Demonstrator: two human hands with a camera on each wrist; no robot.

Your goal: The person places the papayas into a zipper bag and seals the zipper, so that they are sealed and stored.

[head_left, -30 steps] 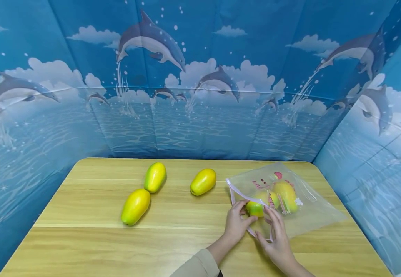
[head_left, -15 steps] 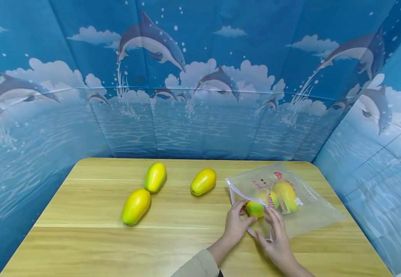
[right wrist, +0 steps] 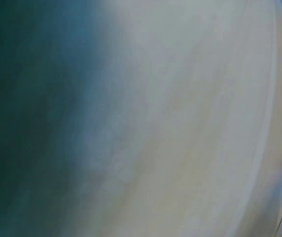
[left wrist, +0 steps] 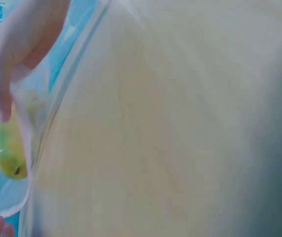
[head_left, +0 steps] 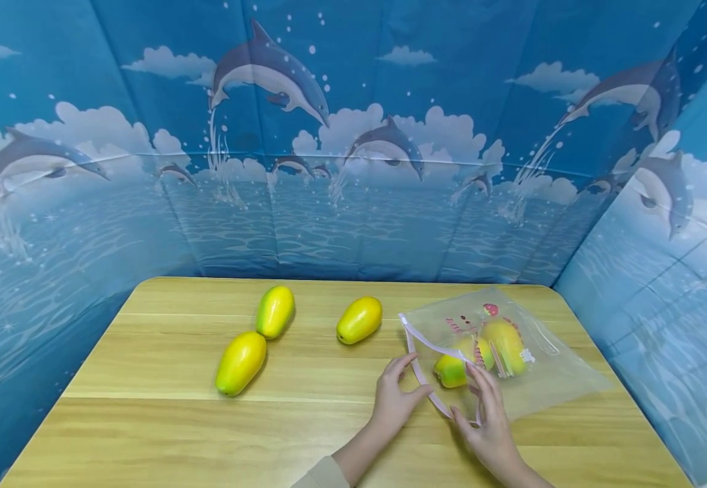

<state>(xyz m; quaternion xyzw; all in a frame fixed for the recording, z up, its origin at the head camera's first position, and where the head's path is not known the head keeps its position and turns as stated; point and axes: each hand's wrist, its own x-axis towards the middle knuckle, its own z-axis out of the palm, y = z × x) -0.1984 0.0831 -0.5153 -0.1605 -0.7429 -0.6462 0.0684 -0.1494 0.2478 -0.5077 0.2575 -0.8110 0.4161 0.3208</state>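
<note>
A clear zip bag (head_left: pixel 548 379) with a lilac edge lies on the right of the table, its mouth spread toward the lower left. One yellow-green papaya (head_left: pixel 449 373) lies just inside the mouth, and another papaya (head_left: pixel 504 346) shows through the plastic deeper in. My right hand (head_left: pixel 490 427) holds the mouth's edge, fingers at the upper layer and thumb low. Just outside the mouth, my left hand (head_left: pixel 392 400) has its fingers spread beside the lilac edge, with nothing in its grasp. In the left wrist view the right hand (left wrist: pixel 27 44) reaches down over the bag's edge, near the papaya (left wrist: pixel 8 148).
Three loose papayas lie on the wooden table (head_left: pixel 207 440): a front left papaya (head_left: pixel 240 364), a back left papaya (head_left: pixel 275 312) touching it, and a middle papaya (head_left: pixel 359 320). A blue dolphin-print curtain (head_left: pixel 341 224) surrounds the table's back and sides. The right wrist view is mostly blurred.
My left hand has let go of the papaya at the bag's mouth and drawn back to the left, its fingers loosened. The papaya stays inside. My right hand has hardly moved.
</note>
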